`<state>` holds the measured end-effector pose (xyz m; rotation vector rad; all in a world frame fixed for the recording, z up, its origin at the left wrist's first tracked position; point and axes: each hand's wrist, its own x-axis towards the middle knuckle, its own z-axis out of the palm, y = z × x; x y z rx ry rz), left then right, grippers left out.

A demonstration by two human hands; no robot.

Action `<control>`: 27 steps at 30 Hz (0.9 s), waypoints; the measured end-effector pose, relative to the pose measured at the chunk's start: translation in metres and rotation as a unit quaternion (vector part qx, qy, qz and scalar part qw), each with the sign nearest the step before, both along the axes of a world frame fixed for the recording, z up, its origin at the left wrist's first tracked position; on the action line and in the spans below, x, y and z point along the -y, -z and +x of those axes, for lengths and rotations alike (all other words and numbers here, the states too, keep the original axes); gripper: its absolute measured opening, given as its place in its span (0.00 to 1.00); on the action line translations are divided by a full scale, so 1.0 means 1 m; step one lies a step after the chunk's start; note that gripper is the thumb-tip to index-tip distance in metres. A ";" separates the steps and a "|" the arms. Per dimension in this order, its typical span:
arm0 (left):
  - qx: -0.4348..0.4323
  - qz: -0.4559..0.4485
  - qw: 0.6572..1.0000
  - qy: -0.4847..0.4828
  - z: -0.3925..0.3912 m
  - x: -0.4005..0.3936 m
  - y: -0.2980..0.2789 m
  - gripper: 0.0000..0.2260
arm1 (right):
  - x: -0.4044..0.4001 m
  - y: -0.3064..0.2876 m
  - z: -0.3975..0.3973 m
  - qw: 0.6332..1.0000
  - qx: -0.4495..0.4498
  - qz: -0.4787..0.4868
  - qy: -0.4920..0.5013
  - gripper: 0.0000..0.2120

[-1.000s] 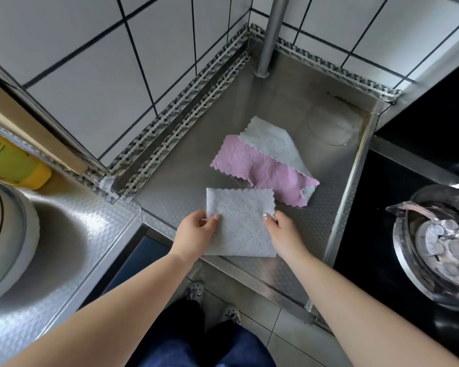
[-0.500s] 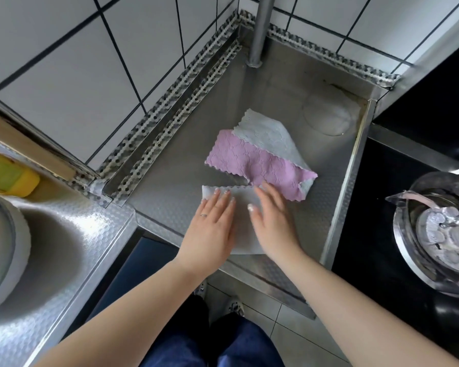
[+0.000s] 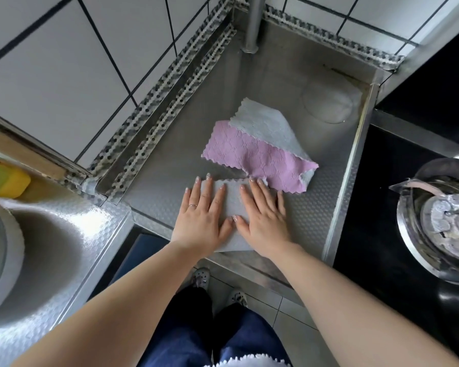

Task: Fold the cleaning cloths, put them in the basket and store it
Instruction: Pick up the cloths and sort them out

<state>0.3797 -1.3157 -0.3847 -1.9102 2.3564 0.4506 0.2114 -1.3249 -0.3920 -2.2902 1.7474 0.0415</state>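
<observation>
A folded grey cloth (image 3: 232,200) lies near the front edge of the steel counter (image 3: 170,186). My left hand (image 3: 202,218) and my right hand (image 3: 265,221) both rest flat on it, fingers spread, palms down, covering most of it. Just behind it lies a pink cloth (image 3: 252,157), unfolded and rumpled. Another grey cloth (image 3: 265,123) lies partly over the pink one's far side. No basket shows in this view.
Tiled walls (image 3: 64,75) and a metal pole (image 3: 253,25) close the counter's back corner. A sink (image 3: 37,247) is at the left, with a yellow bottle (image 3: 6,178) behind it. At the right a black hob carries a glass pot (image 3: 440,223).
My hands went from holding the folded grey cloth by its side edges to lying flat on top of it. The view shifted slightly; the other cloths stayed put.
</observation>
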 end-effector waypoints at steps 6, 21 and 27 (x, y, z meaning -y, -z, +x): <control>-0.111 0.021 0.992 -0.060 0.009 -0.001 -0.014 0.36 | 0.008 -0.019 -0.010 0.994 0.093 0.051 0.015 0.35; -0.487 0.255 0.728 -0.409 0.034 0.004 -0.052 0.17 | 0.000 -0.033 -0.030 0.846 0.348 0.190 0.355 0.24; -0.502 0.260 0.719 -0.404 0.034 0.009 -0.052 0.07 | 0.000 -0.042 -0.021 0.774 0.411 0.245 0.415 0.16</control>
